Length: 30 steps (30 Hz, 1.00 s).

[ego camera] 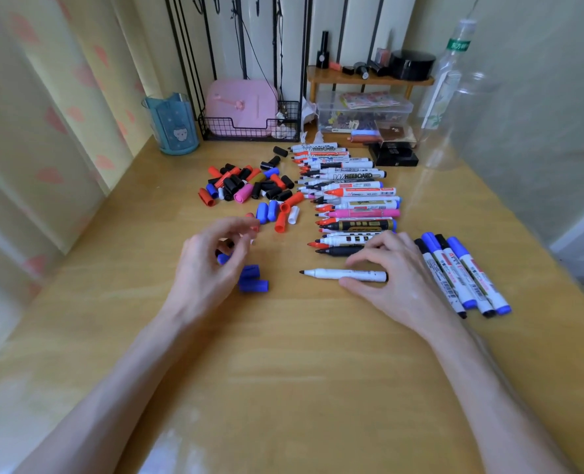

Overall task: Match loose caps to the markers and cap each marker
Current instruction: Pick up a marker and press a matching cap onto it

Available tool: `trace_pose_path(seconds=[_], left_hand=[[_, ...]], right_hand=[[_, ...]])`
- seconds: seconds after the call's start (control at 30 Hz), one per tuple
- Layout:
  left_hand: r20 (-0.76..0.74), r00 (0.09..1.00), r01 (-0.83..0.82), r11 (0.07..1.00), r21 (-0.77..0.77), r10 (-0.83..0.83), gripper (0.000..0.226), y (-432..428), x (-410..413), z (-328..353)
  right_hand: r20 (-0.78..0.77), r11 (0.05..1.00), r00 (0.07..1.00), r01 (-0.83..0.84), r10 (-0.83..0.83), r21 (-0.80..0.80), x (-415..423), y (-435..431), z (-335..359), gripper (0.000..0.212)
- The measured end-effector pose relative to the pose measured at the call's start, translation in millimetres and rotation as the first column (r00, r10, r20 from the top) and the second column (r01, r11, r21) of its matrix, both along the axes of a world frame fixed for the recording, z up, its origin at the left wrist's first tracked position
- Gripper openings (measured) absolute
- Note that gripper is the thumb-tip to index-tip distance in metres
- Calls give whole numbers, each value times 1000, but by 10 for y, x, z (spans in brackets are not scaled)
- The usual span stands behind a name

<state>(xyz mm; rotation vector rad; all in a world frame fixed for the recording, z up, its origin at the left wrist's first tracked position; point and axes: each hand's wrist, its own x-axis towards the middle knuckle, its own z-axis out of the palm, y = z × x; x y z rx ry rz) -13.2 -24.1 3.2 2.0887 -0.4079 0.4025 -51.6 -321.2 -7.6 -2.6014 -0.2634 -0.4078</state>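
Your left hand (212, 268) is curling round a blue cap (222, 259) — your right hand (396, 268) is pinching an uncapped marker (345, 274) lying on the surface (300, 354) between both hands.

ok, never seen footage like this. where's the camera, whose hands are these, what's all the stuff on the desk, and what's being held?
There is no machine here. This is a single picture from a wide-angle camera worn on a person's head, looking forward and down at their own bare hands over a wooden table.

The left hand curls its fingers round a blue cap. Two more blue caps lie on the table beside it. The right hand pinches a white marker whose black tip is bare. I cannot tell whether the marker is lifted or resting on the table.

Further back are a pile of loose caps in red, black, blue and pink, and next to it a row of uncapped markers. To the right, four capped markers lie together, apparently the finished ones.
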Motion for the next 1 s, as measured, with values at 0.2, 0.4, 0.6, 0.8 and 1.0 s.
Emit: trace_pose_path(seconds=[0.2, 0.4, 0.6, 0.8, 1.0], left_hand=[[64, 955, -297, 935, 195, 290, 22, 320, 188, -100], [42, 920, -361, 804, 472, 389, 19, 342, 198, -191], [50, 934, -334, 812, 479, 355, 13, 383, 200, -179], [42, 981, -193, 963, 191, 188, 10, 282, 151, -59], [-42, 991, 128, 991, -36, -129, 22, 13, -39, 15]], right_hand=[[26, 999, 999, -22, 22, 27, -16, 87, 8, 21], [42, 996, 999, -32, 29, 86, -7, 201, -16, 21], [41, 992, 998, -47, 43, 114, -8, 266, -30, 20], [45, 972, 997, -69, 60, 226, -59, 315, 48, 17], [104, 940, 988, -137, 110, 311, -49, 331, 89, 18]])
